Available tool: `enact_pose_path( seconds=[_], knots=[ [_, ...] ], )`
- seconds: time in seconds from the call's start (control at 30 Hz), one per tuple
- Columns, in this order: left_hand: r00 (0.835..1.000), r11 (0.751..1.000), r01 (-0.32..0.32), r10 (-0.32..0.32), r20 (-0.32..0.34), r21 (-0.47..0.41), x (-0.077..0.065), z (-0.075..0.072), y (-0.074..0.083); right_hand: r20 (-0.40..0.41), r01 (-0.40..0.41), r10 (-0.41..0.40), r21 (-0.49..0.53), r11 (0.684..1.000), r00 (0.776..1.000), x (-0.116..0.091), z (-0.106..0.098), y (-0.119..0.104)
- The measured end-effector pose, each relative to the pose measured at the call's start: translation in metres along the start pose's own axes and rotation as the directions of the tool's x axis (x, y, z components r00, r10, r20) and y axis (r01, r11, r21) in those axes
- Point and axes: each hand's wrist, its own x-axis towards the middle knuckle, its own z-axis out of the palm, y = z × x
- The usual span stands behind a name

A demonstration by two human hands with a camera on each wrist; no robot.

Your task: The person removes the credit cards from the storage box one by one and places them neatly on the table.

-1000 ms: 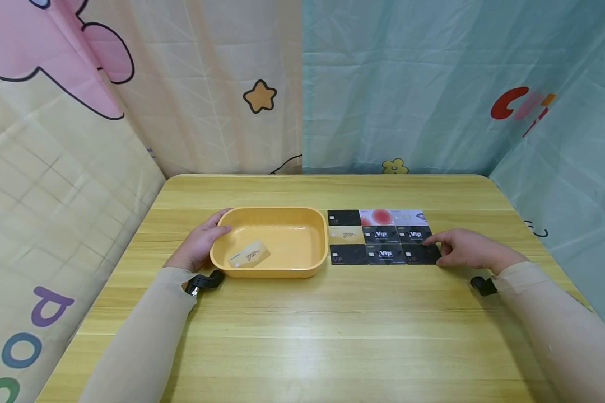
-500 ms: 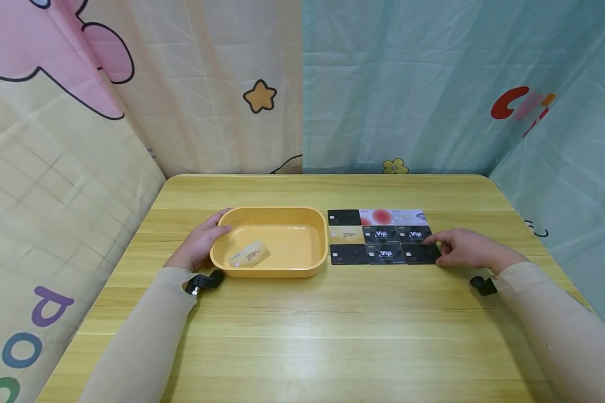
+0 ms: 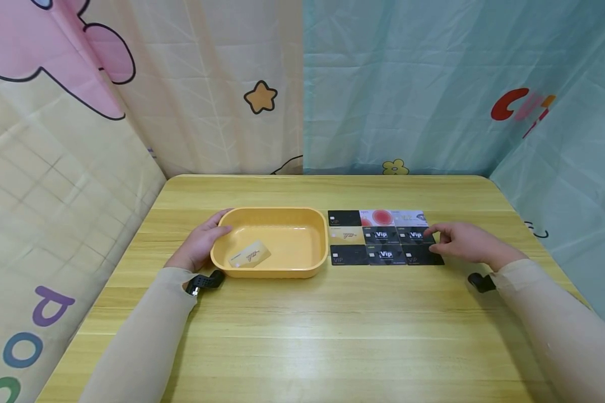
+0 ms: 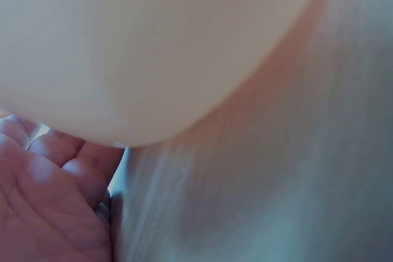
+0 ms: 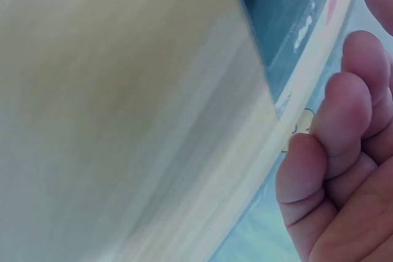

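In the head view, my left hand (image 3: pixel 198 243) grips the left rim of an orange-yellow plastic tray (image 3: pixel 312 254), thumb inside and fingers along the outside. A gold card (image 3: pixel 250 255) lies in the tray. Three rows of cards are laid out to its right, among them a black VIP card (image 3: pixel 423 256) at the near right corner and a dark Vip card (image 3: pixel 414 235) behind it. My right hand (image 3: pixel 466 242) is over the right edge of these two, index finger and thumb apart. The right wrist view shows its other fingers (image 5: pixel 347 115) loosely curled, with nothing between them.
A wood-grain table (image 3: pixel 302 336) carries everything. Other cards in the block include a gold card (image 3: pixel 347 235) beside the tray and a white card with red circles (image 3: pixel 376 217) in the back row. Printed curtains (image 3: pixel 408 84) hang behind and at both sides.
My right hand has shifted up and slightly away from me off the near right black card, uncovering its right end. The left hand and the tray keep their place.
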Motion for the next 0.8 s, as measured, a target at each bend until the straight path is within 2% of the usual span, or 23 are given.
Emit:
enact_pose_path(
  seconds=[0.17,0.3,0.8],
  knots=[
    [1.000,1.000,0.002,-0.002,0.001,0.023,-0.001,0.000,0.001,-0.050,0.016,-0.016,-0.012,1.000,0.999,0.004,-0.002,-0.009],
    [1.000,1.000,0.003,-0.003,0.003,0.030,-0.001,0.000,0.001,-0.059,0.052,-0.053,-0.023,0.998,0.997,0.010,-0.006,-0.022],
    [1.000,1.000,-0.004,0.004,-0.005,0.012,0.000,0.000,0.000,0.006,0.205,-0.206,-0.124,0.971,0.979,0.046,-0.025,-0.105]
  ],
)
